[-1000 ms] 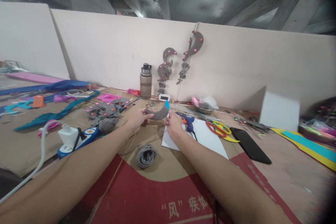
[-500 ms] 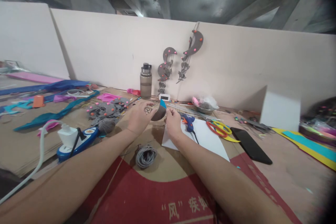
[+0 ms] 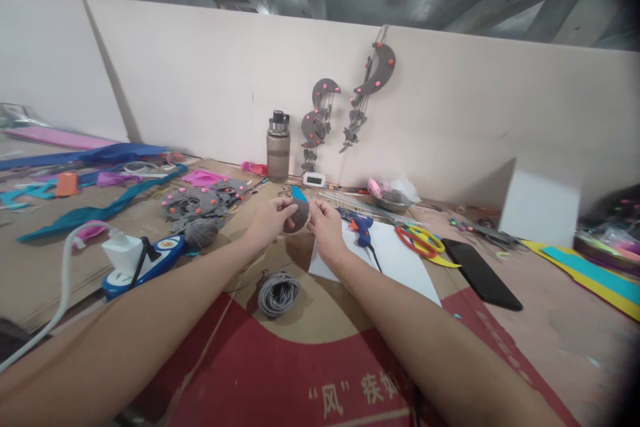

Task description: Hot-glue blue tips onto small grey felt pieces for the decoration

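Between my hands, above the cardboard, is a small dark grey felt piece [image 3: 301, 215] with a bright blue part [image 3: 299, 194] at its top. My left hand [image 3: 271, 219] pinches it from the left, thumb on its face. The fingertips of my right hand [image 3: 325, 221] close on its right edge. Below my hands lies a coil of grey cord [image 3: 278, 295]. Just right of my right hand, a blue glue gun [image 3: 363, 230] rests on a white sheet [image 3: 400, 267].
Scissors with red and yellow handles [image 3: 420, 241] and a black phone [image 3: 481, 273] lie at right. A power strip [image 3: 145, 267], grey yarn [image 3: 201, 232] and felt scraps are at left. Behind stand a bottle [image 3: 278, 150] and a small digital clock [image 3: 314, 179]; moon-shaped hangings [image 3: 383, 70] hang on the board.
The felt piece has turned, its grey face now rounder toward me, and moved slightly left. My left fingers have shifted their hold on it. The view has tilted slightly downward.
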The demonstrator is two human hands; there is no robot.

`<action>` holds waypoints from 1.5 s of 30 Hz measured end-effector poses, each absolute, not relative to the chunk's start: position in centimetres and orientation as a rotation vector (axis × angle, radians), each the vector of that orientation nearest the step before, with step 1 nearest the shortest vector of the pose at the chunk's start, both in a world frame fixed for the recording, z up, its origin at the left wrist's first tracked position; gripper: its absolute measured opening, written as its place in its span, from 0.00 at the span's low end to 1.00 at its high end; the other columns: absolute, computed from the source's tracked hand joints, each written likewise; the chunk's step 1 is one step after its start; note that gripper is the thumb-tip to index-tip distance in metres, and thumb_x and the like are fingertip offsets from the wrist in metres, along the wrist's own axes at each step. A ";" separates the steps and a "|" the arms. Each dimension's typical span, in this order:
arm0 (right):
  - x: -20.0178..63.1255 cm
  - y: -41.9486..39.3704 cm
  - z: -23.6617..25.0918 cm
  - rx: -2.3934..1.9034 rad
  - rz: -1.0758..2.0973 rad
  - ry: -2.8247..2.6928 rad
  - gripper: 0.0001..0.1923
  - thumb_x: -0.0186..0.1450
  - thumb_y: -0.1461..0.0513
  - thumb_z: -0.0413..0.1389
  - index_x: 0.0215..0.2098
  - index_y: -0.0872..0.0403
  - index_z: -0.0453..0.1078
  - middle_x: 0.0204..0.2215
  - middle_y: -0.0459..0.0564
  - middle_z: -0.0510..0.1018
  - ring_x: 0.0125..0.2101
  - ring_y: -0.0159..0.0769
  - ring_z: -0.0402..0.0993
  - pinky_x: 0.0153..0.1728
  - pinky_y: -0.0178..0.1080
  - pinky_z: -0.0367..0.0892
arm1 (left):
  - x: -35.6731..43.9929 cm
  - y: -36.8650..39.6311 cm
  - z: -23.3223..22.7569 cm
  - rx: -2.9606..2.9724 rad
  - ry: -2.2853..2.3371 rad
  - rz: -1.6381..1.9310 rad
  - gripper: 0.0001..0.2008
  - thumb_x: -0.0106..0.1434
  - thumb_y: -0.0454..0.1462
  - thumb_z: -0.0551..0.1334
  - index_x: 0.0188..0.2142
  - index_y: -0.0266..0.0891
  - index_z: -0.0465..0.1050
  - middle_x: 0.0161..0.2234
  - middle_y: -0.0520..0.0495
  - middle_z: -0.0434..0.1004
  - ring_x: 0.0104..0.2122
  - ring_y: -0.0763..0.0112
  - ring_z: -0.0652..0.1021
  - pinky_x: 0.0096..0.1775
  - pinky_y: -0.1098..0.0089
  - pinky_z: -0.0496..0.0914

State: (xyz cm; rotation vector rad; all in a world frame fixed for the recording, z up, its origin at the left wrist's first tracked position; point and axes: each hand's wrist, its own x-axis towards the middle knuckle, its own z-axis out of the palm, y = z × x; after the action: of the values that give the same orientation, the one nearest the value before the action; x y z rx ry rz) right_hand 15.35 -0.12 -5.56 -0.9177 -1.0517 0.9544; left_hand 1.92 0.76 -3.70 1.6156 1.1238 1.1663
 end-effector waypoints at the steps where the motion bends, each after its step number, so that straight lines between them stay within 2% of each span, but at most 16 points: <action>1: 15.3 -0.2 -5.4 -0.899 0.988 -1.027 0.12 0.55 0.54 0.57 0.28 0.54 0.67 0.18 0.37 0.61 0.17 0.23 0.50 0.18 0.31 0.48 | 1.9 1.0 -3.9 1.599 1.106 1.175 0.13 0.58 0.44 0.61 0.36 0.37 0.76 0.17 0.52 0.70 0.13 0.78 0.63 0.17 0.76 0.54; 5: 15.0 -0.5 -5.0 -0.867 1.055 -0.966 0.13 0.52 0.54 0.60 0.27 0.54 0.66 0.18 0.37 0.61 0.18 0.23 0.51 0.18 0.30 0.48 | 2.2 1.3 -4.5 1.516 1.045 1.209 0.11 0.58 0.41 0.62 0.37 0.36 0.75 0.17 0.53 0.68 0.15 0.78 0.65 0.17 0.77 0.55; 12: 14.8 -0.8 -5.1 -0.834 1.053 -1.025 0.13 0.53 0.54 0.61 0.27 0.54 0.68 0.21 0.40 0.66 0.20 0.23 0.56 0.19 0.30 0.51 | 2.4 1.3 -4.2 1.403 1.028 1.309 0.09 0.57 0.37 0.64 0.34 0.37 0.65 0.19 0.53 0.71 0.17 0.77 0.69 0.19 0.77 0.60; 16: 15.0 -0.7 -5.4 -0.886 1.006 -1.067 0.13 0.55 0.53 0.60 0.30 0.54 0.69 0.22 0.40 0.67 0.19 0.23 0.55 0.19 0.30 0.51 | 2.5 1.1 -4.1 1.445 0.978 1.300 0.10 0.57 0.38 0.64 0.35 0.37 0.65 0.24 0.51 0.72 0.21 0.75 0.72 0.21 0.75 0.62; 20: 15.2 -0.5 -5.7 -0.934 0.946 -1.079 0.14 0.55 0.53 0.59 0.32 0.54 0.71 0.22 0.39 0.67 0.19 0.23 0.54 0.20 0.31 0.52 | 2.8 1.0 -4.1 1.568 0.919 1.346 0.20 0.47 0.36 0.70 0.38 0.37 0.65 0.35 0.48 0.73 0.32 0.71 0.76 0.32 0.70 0.70; 22: 15.2 -0.4 -5.8 -0.950 0.925 -1.079 0.13 0.55 0.53 0.59 0.32 0.54 0.71 0.22 0.40 0.69 0.20 0.24 0.56 0.21 0.31 0.54 | 2.9 1.1 -4.3 1.666 0.934 1.370 0.23 0.45 0.36 0.72 0.38 0.37 0.64 0.36 0.47 0.73 0.35 0.69 0.76 0.38 0.66 0.70; 27: 15.1 -0.6 -5.7 -0.962 0.934 -1.101 0.12 0.55 0.54 0.59 0.32 0.54 0.71 0.21 0.39 0.68 0.19 0.24 0.54 0.20 0.31 0.52 | 2.8 1.4 -4.9 1.839 1.025 1.424 0.18 0.51 0.40 0.68 0.38 0.38 0.66 0.36 0.46 0.74 0.37 0.66 0.75 0.41 0.63 0.70; 31: 15.0 -0.7 -5.6 -0.909 0.976 -1.081 0.12 0.55 0.54 0.59 0.33 0.54 0.72 0.21 0.39 0.68 0.19 0.24 0.56 0.20 0.30 0.53 | 2.9 1.2 -4.9 1.840 1.038 1.438 0.15 0.54 0.39 0.66 0.40 0.37 0.67 0.39 0.43 0.75 0.41 0.63 0.76 0.44 0.62 0.69; 36: 15.0 -0.6 -5.5 -0.909 0.971 -1.084 0.14 0.55 0.54 0.59 0.36 0.54 0.74 0.23 0.40 0.71 0.19 0.24 0.57 0.20 0.30 0.54 | 3.3 0.3 -3.8 1.643 0.932 1.407 0.11 0.55 0.34 0.65 0.38 0.36 0.67 0.38 0.44 0.77 0.39 0.67 0.78 0.41 0.68 0.71; 38: 15.0 -0.6 -5.6 -0.921 0.925 -1.103 0.14 0.55 0.53 0.59 0.35 0.53 0.74 0.25 0.42 0.74 0.21 0.26 0.61 0.23 0.31 0.57 | 3.4 -0.1 -3.4 1.584 0.926 1.339 0.10 0.56 0.34 0.64 0.37 0.36 0.67 0.32 0.48 0.77 0.30 0.71 0.78 0.32 0.72 0.71; 41: 15.1 -0.7 -5.5 -0.943 0.888 -1.129 0.13 0.56 0.54 0.58 0.34 0.53 0.75 0.28 0.44 0.76 0.26 0.29 0.66 0.27 0.31 0.62 | 3.4 -0.3 -3.2 1.526 0.927 1.216 0.09 0.59 0.37 0.62 0.37 0.36 0.66 0.23 0.53 0.73 0.17 0.76 0.71 0.20 0.74 0.67; 43: 15.1 -0.9 -5.4 -0.955 0.873 -1.142 0.12 0.56 0.54 0.58 0.33 0.53 0.75 0.29 0.45 0.77 0.28 0.30 0.68 0.29 0.32 0.64 | 3.4 -0.3 -3.3 1.458 0.883 1.183 0.08 0.61 0.37 0.62 0.37 0.36 0.66 0.24 0.52 0.73 0.17 0.75 0.72 0.20 0.73 0.69; 45: 15.1 -1.0 -5.4 -0.952 0.872 -1.145 0.11 0.57 0.55 0.58 0.33 0.53 0.75 0.30 0.45 0.77 0.30 0.31 0.69 0.29 0.32 0.66 | 3.5 -0.3 -3.4 1.363 0.816 1.196 0.06 0.61 0.36 0.61 0.35 0.35 0.65 0.27 0.50 0.74 0.22 0.73 0.76 0.25 0.70 0.74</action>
State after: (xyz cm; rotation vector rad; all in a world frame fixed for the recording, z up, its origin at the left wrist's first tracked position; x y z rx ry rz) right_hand 15.09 -0.95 -5.35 -0.9523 -1.1455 0.8720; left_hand 3.48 -0.33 -3.44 1.3626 0.8155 1.1963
